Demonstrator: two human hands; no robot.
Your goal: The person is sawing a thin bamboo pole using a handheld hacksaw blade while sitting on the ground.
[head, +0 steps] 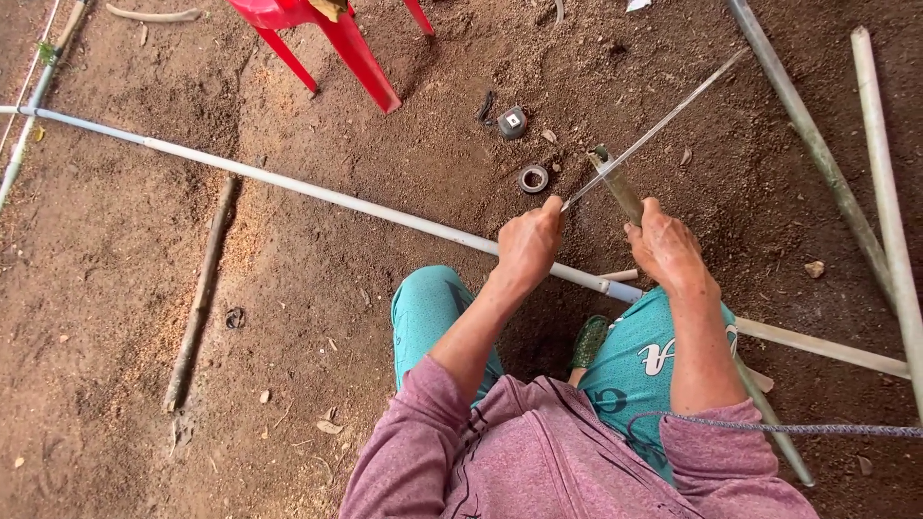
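The left hand (527, 245) is clamping its grip around the long grey pipe (317, 195) lying across the dirt floor (115, 288), while the right hand (666, 248), closed on the hacksaw (635, 154), is cutting just beside it, best with long, level strokes.

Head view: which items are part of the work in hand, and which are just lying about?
In use:
- long white pipe, pinned by the left hand
- hacksaw, in the right hand, blade at the pipe

Lying about:
- red plastic chair
- tape roll
- small grey gadget
- stick
- spare pipes on the dirt
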